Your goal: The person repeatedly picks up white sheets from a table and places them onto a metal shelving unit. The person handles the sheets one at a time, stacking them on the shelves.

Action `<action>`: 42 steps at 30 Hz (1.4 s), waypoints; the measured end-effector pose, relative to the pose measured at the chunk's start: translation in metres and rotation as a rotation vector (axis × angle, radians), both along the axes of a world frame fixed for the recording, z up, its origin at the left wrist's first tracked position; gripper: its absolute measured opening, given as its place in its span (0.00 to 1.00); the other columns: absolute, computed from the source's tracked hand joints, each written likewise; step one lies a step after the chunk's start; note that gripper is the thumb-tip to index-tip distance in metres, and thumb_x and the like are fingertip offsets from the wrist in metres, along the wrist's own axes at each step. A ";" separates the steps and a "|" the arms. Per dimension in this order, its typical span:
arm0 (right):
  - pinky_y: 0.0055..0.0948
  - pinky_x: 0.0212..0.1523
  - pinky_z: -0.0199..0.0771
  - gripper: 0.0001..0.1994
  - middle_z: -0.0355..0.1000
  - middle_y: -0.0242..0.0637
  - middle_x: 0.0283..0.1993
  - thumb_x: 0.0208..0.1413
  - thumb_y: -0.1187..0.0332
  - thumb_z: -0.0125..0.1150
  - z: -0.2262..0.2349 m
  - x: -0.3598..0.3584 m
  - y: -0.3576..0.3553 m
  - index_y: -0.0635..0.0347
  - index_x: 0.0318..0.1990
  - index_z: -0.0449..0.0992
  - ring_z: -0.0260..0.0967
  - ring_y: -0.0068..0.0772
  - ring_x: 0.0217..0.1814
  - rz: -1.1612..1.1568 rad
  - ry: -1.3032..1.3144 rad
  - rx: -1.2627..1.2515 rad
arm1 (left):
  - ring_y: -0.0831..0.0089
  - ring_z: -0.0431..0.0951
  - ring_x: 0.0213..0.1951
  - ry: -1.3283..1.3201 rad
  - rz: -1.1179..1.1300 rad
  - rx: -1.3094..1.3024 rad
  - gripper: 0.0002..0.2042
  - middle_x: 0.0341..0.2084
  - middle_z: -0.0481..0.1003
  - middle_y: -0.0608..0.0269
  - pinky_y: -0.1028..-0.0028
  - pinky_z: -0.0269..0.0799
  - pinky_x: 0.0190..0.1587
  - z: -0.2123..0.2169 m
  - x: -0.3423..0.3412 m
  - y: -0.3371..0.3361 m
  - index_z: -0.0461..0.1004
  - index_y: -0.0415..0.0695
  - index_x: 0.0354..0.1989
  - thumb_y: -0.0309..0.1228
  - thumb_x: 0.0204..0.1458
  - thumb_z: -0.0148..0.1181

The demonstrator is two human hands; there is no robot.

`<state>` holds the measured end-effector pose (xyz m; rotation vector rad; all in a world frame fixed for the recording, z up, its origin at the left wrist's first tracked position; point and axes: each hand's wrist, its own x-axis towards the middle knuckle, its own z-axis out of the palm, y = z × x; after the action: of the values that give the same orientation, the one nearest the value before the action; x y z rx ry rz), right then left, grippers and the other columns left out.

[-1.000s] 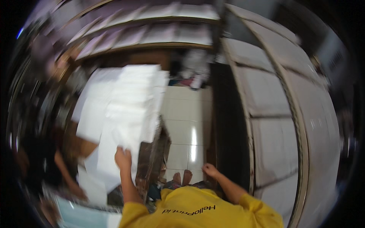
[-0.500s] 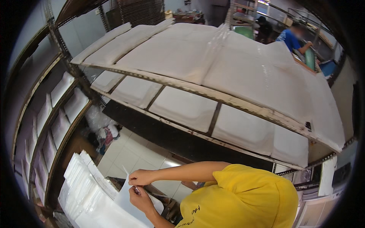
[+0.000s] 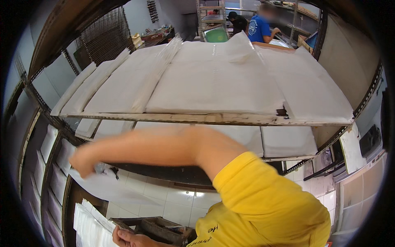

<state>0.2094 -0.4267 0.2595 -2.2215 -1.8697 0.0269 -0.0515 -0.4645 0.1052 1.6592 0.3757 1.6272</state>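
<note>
My right arm [image 3: 164,146] reaches across to the left, smeared by motion. At its end my right hand [image 3: 84,160] is closed on a thin white sheet [image 3: 103,187], which hangs down and trails to the right. Low in the view, my left hand [image 3: 131,238] has its fingers curled against the right edge of a pile of white sheets [image 3: 92,226]. What those fingers pinch, if anything, is hidden. The lower part of the pile runs out of the picture.
Ahead spans a wide metal rack [image 3: 205,118] whose tiers carry white sheets [image 3: 210,86]. More stacked shelves [image 3: 53,181] stand at the left. A dark wooden frame [image 3: 158,230] is by my left hand. Behind the rack, a person in blue [image 3: 258,29] works beside another in dark clothing.
My hands have parted: the right has swung up and left with the sheet, while the left has dropped to the pile's edge. My view has turned to the right.
</note>
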 end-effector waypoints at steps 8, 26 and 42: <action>0.36 0.46 0.78 0.14 0.79 0.40 0.44 0.53 0.62 0.65 0.223 0.086 -0.321 0.63 0.42 0.81 0.76 0.35 0.44 -0.405 0.318 0.344 | 0.66 0.69 0.24 0.220 0.066 0.030 0.13 0.25 0.74 0.54 0.70 0.69 0.27 -0.030 -0.003 -0.048 0.75 0.34 0.41 0.35 0.62 0.56; 0.24 0.13 0.51 0.05 0.63 0.27 0.20 0.50 0.71 0.63 0.122 0.019 -0.974 0.55 0.32 0.72 0.57 0.17 0.17 -1.803 0.247 0.511 | 0.65 0.76 0.20 0.984 -0.564 -0.096 0.07 0.18 0.76 0.53 0.66 0.71 0.27 -0.258 0.048 -0.245 0.76 0.34 0.32 0.26 0.56 0.57; 0.30 0.10 0.55 0.05 0.67 0.35 0.17 0.44 0.79 0.59 0.093 0.020 -0.986 0.63 0.30 0.73 0.62 0.25 0.13 -1.917 0.130 0.065 | 0.64 0.77 0.22 1.031 -0.571 -0.056 0.08 0.20 0.77 0.50 0.66 0.72 0.28 -0.255 0.051 -0.237 0.76 0.33 0.32 0.27 0.57 0.56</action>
<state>0.2297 -1.4122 0.3530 -2.7682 0.7591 -0.1956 -0.0009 -0.7016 -0.1494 2.1908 0.3748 0.2658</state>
